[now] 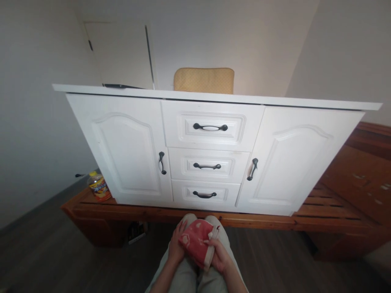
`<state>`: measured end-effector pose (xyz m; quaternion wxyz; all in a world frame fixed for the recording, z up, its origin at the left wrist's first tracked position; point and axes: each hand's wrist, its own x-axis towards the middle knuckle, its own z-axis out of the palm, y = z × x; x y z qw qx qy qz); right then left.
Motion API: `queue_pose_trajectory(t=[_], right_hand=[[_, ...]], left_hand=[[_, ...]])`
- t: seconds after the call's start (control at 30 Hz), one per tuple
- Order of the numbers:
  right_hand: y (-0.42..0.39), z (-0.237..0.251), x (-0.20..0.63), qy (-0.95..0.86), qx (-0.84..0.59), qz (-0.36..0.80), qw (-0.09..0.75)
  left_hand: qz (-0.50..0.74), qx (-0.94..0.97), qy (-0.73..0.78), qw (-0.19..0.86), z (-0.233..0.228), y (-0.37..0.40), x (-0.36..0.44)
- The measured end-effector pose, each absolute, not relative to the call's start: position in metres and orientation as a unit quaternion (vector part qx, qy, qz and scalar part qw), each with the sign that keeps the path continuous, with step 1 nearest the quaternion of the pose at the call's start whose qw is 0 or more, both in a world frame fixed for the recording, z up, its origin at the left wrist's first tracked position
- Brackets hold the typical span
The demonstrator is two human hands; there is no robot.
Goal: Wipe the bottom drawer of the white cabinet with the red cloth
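Our right hand (220, 257) has the cloth, thumb over its pale border and fingers tucked beneath, a narrow pinch. The left hand (177, 245) lies along the opposite side, fingers against the fabric; whether it grips or merely steadies, we can't tell. And there's the red cloth (197, 244) itself, bunched across our lap, right over the gap between the knees (214, 221).

Here's the danger: it's soft, and only that border looks firmly pinched. Should the thumb ease off or the knees part, it could sag through and drop to the floor (262, 264).

Just ahead, close to our knees, runs the wooden frame (244, 219), and on its left end stands a bottle (99, 187) with a yellow cap; a hard knock to the frame could topple it. Next to it rises the white cabinet (125, 154), doors and drawers closed. Up top, a dark flat object (120, 86) lies at the left, and behind that top peeks a tan chair back (204, 80).
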<state>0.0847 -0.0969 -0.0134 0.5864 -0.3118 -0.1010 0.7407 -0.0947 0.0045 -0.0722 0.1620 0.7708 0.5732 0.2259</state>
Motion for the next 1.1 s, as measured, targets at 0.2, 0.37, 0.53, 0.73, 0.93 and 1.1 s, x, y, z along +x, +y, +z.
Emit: queue_pose_trajectory(t=[0.2,0.37,0.53,0.73,0.93,1.1], right_hand=[[-0.089,-0.015,0.097,-0.079,-0.270,0.775,0.566],[-0.085,-0.013,0.101,-0.102,-0.255,0.785,0.556],[-0.082,-0.014,0.101,-0.114,-0.261,0.781,0.556],[-0.081,-0.021,0.103,-0.108,-0.281,0.771,0.561],[-0.083,-0.021,0.105,-0.122,-0.283,0.779,0.546],[-0.087,-0.015,0.103,-0.118,-0.280,0.787,0.537]], left_hand=[[0.408,0.641,0.561,0.330,-0.034,0.012,-0.089],[0.422,0.722,0.479,0.265,0.034,0.034,-0.042],[0.379,0.788,0.433,0.220,0.072,0.059,0.014],[0.338,0.814,0.428,0.201,0.060,0.058,0.030],[0.313,0.829,0.416,0.204,0.058,0.062,0.023],[0.290,0.837,0.411,0.215,0.063,0.065,0.020]])
